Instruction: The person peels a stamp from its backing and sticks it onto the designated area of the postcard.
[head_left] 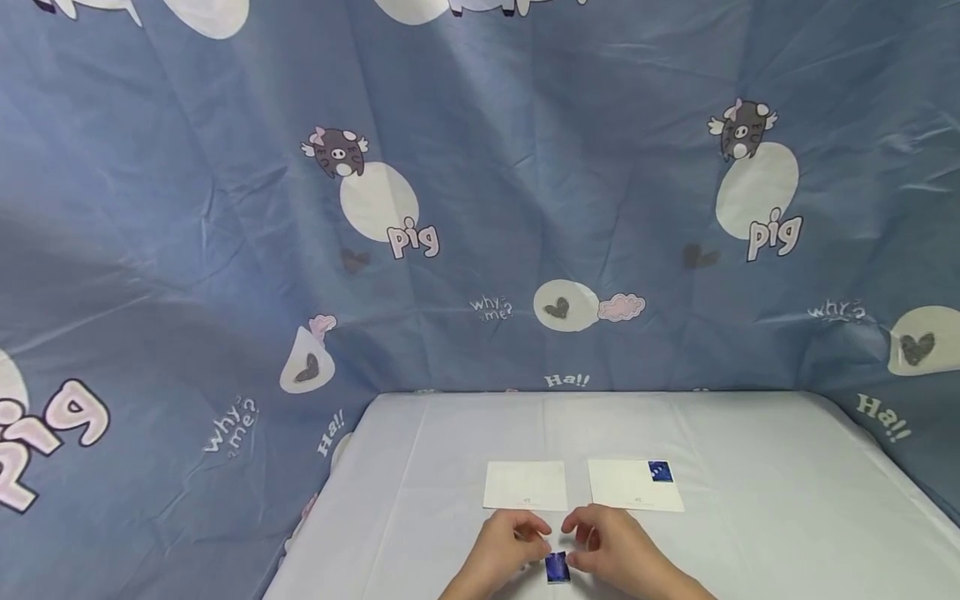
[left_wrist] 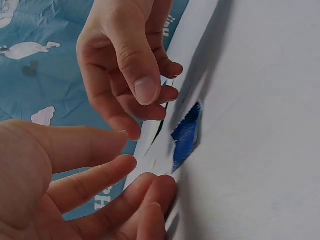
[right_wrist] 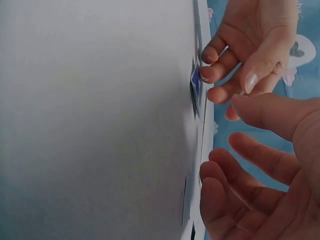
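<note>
A small dark blue stamp with toothed edges lies on the white tabletop near the front. My left hand hovers at its left, thumb and fingers apart and loosely bent. On the opposite side my right hand mirrors it, its thumb close to the stamp's edge. In the left wrist view the stamp looks slightly bent, and no finger grips it. From the right wrist the stamp shows nearly edge-on, beyond the fingertips of the left hand.
Behind the hands lie two white cards side by side, a left card and a right card. The right one carries a blue stamp in its upper right corner. A blue patterned curtain hangs behind the table.
</note>
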